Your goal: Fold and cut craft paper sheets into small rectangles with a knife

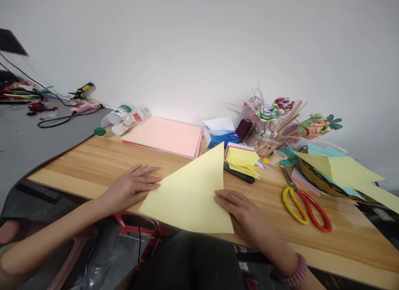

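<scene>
A pale yellow sheet of paper point(193, 194), folded along a slant to a point at its top, lies at the table's front edge, its lower border over the edge. My left hand point(132, 186) rests flat beside it, fingers stretched and apart, the fingertips touching the sheet's left side. On the opposite side my right hand point(243, 211) has its fingers together over the paper's right edge, and its thumb is hidden, seemingly beneath the sheet. Scissors point(304, 202) with one yellow and one red handle lie to the right of that hand.
Behind stand pink paper sheets point(168, 134), plastic bottles point(118, 117), a tissue pack point(221, 134) and a jar of paper flowers point(269, 132). Yellow sticky notes point(243, 157) and a dark-handled tool point(238, 173) lie near the fold. More yellow sheets point(346, 173) are at right; a pink glue gun point(85, 107) is far left.
</scene>
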A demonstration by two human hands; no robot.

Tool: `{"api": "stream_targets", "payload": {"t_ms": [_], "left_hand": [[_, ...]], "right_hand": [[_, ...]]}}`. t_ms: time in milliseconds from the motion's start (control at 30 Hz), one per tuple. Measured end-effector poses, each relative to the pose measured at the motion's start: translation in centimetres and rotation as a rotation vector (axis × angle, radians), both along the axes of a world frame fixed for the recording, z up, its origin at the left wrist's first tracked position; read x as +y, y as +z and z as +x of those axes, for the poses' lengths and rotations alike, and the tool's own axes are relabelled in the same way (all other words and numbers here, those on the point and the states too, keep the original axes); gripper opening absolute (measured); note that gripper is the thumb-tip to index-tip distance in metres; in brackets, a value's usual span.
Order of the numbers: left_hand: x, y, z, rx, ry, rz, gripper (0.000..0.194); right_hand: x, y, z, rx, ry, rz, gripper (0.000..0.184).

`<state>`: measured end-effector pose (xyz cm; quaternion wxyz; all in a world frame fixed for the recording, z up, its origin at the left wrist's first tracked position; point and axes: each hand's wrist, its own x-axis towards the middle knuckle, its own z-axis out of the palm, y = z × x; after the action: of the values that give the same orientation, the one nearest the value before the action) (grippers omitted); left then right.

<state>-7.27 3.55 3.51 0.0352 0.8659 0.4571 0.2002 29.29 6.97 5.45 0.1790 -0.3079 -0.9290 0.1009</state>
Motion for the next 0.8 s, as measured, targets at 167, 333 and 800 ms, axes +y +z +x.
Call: {"api": "stream_targets", "payload": {"t_ms": [167,333,800], "left_hand": [[0.5,0.0,1.0,-0.291,0.111,0.002,0.022],[1.0,0.2,2.0,-0.416,0.345,-0.168,0.033],[3.4,1.5,1.7,-0.21,0.298,-0.256,0.037]], "right_hand": [[0.8,0.0,-1.1,0.088,-0.135,-0.085,0.023],[1.5,0.4,-1.8,0.114,-0.287,-0.192,0.029],[2.6,0.9,-2.5,0.015,-0.422,-0.168,0.035]]}}
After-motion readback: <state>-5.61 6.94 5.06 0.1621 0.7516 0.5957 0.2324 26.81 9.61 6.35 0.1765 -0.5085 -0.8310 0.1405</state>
